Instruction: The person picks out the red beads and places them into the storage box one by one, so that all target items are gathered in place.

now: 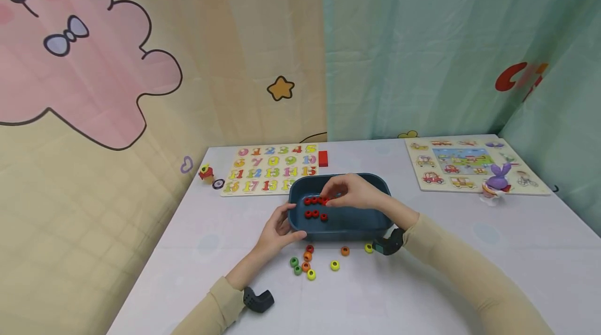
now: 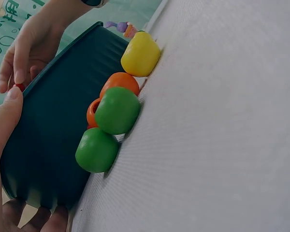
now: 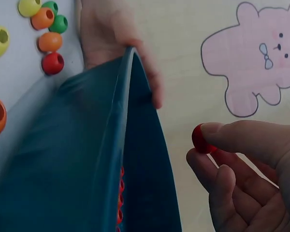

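Note:
A dark blue plastic bin (image 1: 349, 234) stands mid-table with several red beads (image 1: 315, 214) lying inside, in two rough rows. My left hand (image 1: 274, 231) grips its left end, thumb on the near rim and fingers round the end wall. Over the bin, my right hand (image 1: 355, 192) pinches a red bead (image 3: 199, 139) between thumb and fingertips, as the right wrist view shows. In front of the bin lie loose beads: green ones (image 2: 117, 110), orange ones (image 1: 345, 251), yellow ones (image 1: 335, 265) and a red one (image 3: 52, 63).
Behind the bin lies a number puzzle board (image 1: 263, 166), with a red block (image 1: 323, 158) at its right edge. A picture puzzle board (image 1: 424, 160) lies at the back right, a purple rabbit-eared toy (image 1: 497, 181) on its front edge. A small red toy (image 1: 206, 174) stands back left.

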{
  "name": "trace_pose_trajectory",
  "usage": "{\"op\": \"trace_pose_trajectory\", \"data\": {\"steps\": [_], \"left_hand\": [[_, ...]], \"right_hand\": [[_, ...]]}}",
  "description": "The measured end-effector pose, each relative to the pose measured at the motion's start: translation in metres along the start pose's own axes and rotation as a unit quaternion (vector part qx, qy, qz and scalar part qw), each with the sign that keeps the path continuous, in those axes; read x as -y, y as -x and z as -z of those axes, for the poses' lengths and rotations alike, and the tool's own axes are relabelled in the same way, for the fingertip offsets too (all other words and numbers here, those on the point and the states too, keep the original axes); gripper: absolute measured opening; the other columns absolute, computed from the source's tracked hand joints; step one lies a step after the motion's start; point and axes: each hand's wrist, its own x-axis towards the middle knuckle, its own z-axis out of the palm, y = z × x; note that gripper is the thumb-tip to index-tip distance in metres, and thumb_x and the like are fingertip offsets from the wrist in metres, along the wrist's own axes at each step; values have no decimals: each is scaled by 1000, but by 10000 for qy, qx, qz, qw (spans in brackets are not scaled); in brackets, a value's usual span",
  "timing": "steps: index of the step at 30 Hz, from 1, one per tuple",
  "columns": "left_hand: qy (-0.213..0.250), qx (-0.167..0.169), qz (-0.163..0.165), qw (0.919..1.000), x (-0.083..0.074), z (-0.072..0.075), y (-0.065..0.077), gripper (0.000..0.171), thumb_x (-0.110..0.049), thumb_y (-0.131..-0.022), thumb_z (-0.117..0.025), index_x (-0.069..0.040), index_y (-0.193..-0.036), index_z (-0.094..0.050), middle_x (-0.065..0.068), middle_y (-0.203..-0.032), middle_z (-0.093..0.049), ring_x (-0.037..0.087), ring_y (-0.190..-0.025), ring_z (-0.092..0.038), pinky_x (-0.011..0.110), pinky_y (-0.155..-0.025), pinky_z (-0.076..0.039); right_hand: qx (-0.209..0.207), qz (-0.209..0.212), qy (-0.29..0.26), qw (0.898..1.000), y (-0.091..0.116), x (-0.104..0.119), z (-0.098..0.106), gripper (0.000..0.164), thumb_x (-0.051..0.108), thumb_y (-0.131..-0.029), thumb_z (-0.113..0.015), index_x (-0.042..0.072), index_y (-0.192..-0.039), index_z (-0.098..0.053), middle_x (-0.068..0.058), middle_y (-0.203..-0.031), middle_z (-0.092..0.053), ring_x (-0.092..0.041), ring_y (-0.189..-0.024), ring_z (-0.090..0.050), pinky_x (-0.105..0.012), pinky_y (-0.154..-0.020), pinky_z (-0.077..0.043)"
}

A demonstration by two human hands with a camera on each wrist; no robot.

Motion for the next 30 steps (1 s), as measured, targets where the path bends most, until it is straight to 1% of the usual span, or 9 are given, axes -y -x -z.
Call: {"op": "trace_pose_trajectory", "data": {"steps": [3, 5, 9, 10, 12, 15, 24, 27, 30], "left_hand": [[19, -22, 3, 10000, 0, 0, 0, 67, -15, -74, -73, -14, -130, -37, 5, -140, -30, 22, -124, -37, 30, -95, -37], [15, 10, 89, 10000, -8, -2, 2, 68, -14, -75, -72, -11, -131, -35, 6, -141, -29, 23, -124, -36, 32, -97, -36], [-14, 65, 230, 9997, -24, -4, 4, 69, -13, -76, -71, -5, -132, -33, 11, -141, -27, 25, -125, -34, 36, -99, -33], [-12, 91, 248, 9996, -28, -5, 4, 69, -12, -76, -71, -4, -132, -32, 13, -141, -26, 26, -126, -33, 37, -99, -32], [8, 114, 216, 9997, -27, -4, 4, 70, -11, -76, -71, -3, -133, -31, 16, -141, -26, 29, -126, -31, 39, -99, -31], [51, 170, 168, 9997, -27, -4, 4, 71, -11, -76, -70, -1, -133, -29, 19, -141, -24, 33, -127, -28, 41, -100, -30], [112, 171, 116, 9997, -29, -4, 3, 71, -10, -76, -70, 1, -133, -29, 19, -142, -22, 34, -127, -28, 41, -100, -30], [100, 168, 153, 9997, -28, -4, 4, 72, -10, -76, -71, 1, -133, -29, 18, -142, -21, 34, -127, -28, 40, -100, -30], [93, 147, 210, 9996, -28, -4, 4, 72, -11, -76, -71, -1, -133, -29, 16, -143, -21, 34, -127, -28, 39, -99, -31]], "right_hand": [[156, -141, -134, 9997, -6, -1, 3, 21, 6, -79, -66, -1, -99, -61, -11, -96, -62, -20, -86, -59, -27, -74, -52], [253, -223, -188, 9993, -10, -6, 4, 22, 4, -79, -66, -3, -99, -61, -14, -96, -62, -21, -85, -59, -28, -73, -52], [371, -298, 33, 9989, -19, -39, -1, 19, 8, -78, -68, 5, -95, -64, -5, -91, -63, -16, -79, -58, -26, -70, -52], [429, -367, 121, 9983, -21, -43, -3, 18, 8, -77, -69, 6, -94, -64, -4, -90, -63, -15, -78, -58, -26, -70, -52], [578, -457, 356, 9966, -22, -55, -7, 16, 8, -76, -70, 10, -92, -65, 2, -87, -62, -12, -76, -58, -24, -68, -51], [767, -592, 527, 9939, -22, -63, -11, 16, 7, -75, -70, 10, -90, -65, 4, -85, -62, -10, -74, -58, -23, -67, -51], [776, -733, 693, 9919, -21, -63, -14, 20, 6, -74, -71, 11, -92, -64, 4, -86, -62, -10, -74, -58, -22, -68, -51], [578, -698, 814, 9926, -19, -58, -12, 23, 7, -73, -72, 10, -95, -64, 2, -87, -63, -9, -75, -58, -23, -67, -51], [240, -556, 931, 9938, -16, -48, -9, 26, 9, -74, -72, 10, -99, -64, 0, -91, -63, -9, -75, -57, -24, -66, -51]]}}
